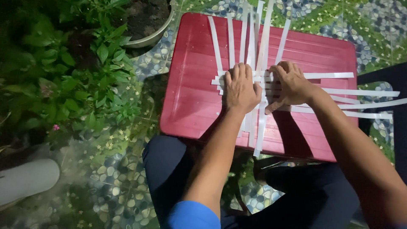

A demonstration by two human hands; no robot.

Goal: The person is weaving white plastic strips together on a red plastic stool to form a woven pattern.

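Observation:
Several long white strips [263,38] lie crossed in a woven patch on a red plastic table [190,85]. My left hand [241,89] lies flat, palm down, on the left part of the weave, fingers together and pointing away from me. My right hand [291,85] rests on the right part, its fingers bent onto the crossing strips and its thumb pointing back toward me. Some strips run away from me past the table's far edge; others [373,104] stick out to the right beyond the table. The centre of the weave is hidden under my hands.
Leafy green plants [85,76] and a round pot of soil [148,25] stand to the left of the table. The floor [114,178] has a pebble-and-flower pattern. My knees in dark trousers [169,169] sit under the table's near edge. A pale object [25,178] lies at lower left.

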